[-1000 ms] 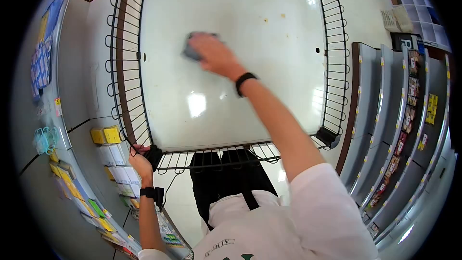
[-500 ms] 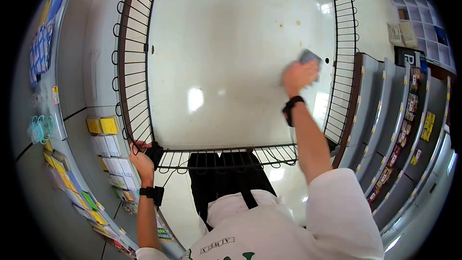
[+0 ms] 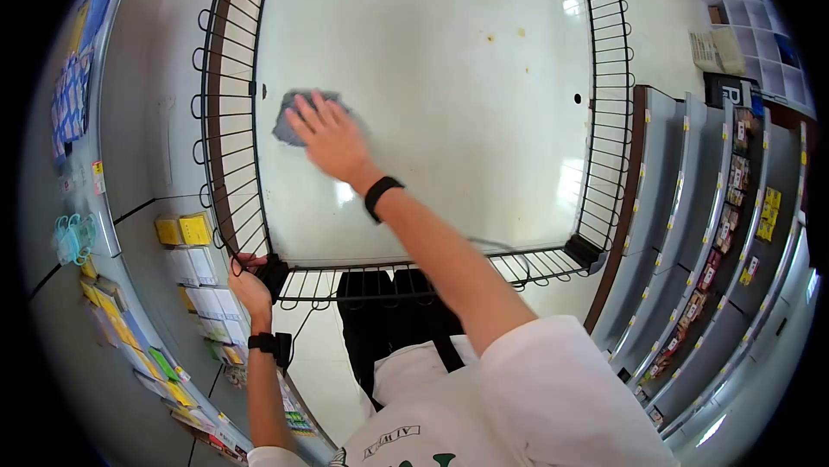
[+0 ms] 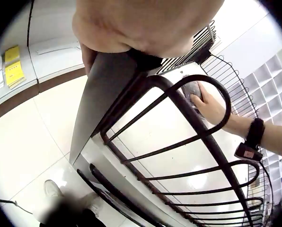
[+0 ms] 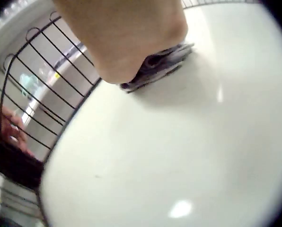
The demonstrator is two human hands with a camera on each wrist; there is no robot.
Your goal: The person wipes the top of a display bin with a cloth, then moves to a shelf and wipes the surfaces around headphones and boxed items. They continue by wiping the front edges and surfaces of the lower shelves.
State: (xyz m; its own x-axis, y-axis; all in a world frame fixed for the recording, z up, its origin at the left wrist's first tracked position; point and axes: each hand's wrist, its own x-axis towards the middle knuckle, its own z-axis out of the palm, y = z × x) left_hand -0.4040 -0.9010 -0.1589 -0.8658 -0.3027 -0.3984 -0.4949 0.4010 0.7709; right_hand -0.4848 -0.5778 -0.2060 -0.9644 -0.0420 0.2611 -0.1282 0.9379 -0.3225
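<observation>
My right hand (image 3: 335, 140) lies palm down with its fingers spread on a folded grey cloth (image 3: 288, 127), pressing it on the white board (image 3: 449, 139) inside a black wire rail. The cloth is toward the board's left side; the right wrist view shows its folded layers (image 5: 162, 71) under the hand. At the near left corner, my left hand (image 3: 250, 292) grips the black corner post (image 3: 275, 277). From the left wrist, that hand (image 4: 141, 26) covers the top of the post, and most of its fingers are hidden behind it.
Black wire rail (image 3: 609, 78) borders the board. A few yellow-brown spots (image 3: 490, 38) mark its far right part. Shelves with yellow boxes (image 3: 183, 229) stand at left, and tiered shelves (image 3: 665, 173) with small packets at right. A thin cable (image 3: 302, 329) hangs near the left wrist.
My right hand swept the cloth from left of the middle across to the right side, then back to the left side. The left hand stays at the corner post.
</observation>
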